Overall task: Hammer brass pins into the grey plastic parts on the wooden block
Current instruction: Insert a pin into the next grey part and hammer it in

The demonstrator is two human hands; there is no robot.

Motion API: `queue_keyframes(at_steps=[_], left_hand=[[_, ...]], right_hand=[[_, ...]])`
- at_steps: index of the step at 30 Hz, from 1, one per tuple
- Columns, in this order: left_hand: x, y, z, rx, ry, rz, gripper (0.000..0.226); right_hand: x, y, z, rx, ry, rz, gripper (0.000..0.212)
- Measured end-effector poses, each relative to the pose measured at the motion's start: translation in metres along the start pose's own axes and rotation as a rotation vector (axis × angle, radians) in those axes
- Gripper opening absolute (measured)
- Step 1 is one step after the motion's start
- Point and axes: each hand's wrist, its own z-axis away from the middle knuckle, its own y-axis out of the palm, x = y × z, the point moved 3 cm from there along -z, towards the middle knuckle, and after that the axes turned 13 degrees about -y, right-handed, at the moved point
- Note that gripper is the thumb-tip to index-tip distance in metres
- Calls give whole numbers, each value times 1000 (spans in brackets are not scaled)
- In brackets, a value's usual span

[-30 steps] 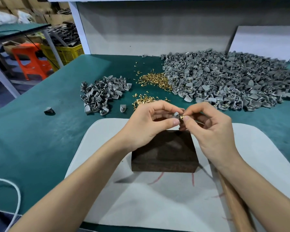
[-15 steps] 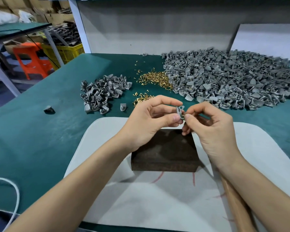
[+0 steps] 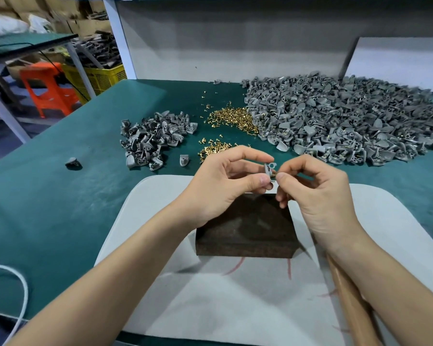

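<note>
green felt covers the tabletop [image 3: 60,196], and the work is happening right at its near edge. the left hand [image 3: 223,188] pinches one grey plastic part [image 3: 269,168] between thumb and forefinger, lifted clear of the wooden block [image 3: 245,228] with its ringed end up. the right hand [image 3: 318,196] has thumb and forefinger closed tight against the same part. i'd guess a brass pin is being started in its hole by hand, though the pin itself is too small to make out. held up like that, lining it up looks easier than down on the block. the block lies bare just beneath the hands on a white mat [image 3: 160,221], ready to serve as an anvil. a wooden handle [image 3: 348,295], probably the hammer's, lies under the right forearm, close for the next grab. beyond the hands lie loose brass pins [image 3: 233,118], a small heap of grey parts [image 3: 153,138] to the left and a far bigger heap [image 3: 335,121] to the right, flecked with brass, so likely the finished ones.
</note>
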Motion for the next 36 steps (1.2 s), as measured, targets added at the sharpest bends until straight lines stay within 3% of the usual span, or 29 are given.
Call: queue_keyframes(at_steps=[13, 36], left_hand=[[0, 2, 0, 6, -24, 65, 21], [3, 2, 0, 7, -18, 11, 20]], right_hand=[[-5, 0, 1, 3, 36, -25, 22], [-6, -6, -2, 104, 1, 199, 25]])
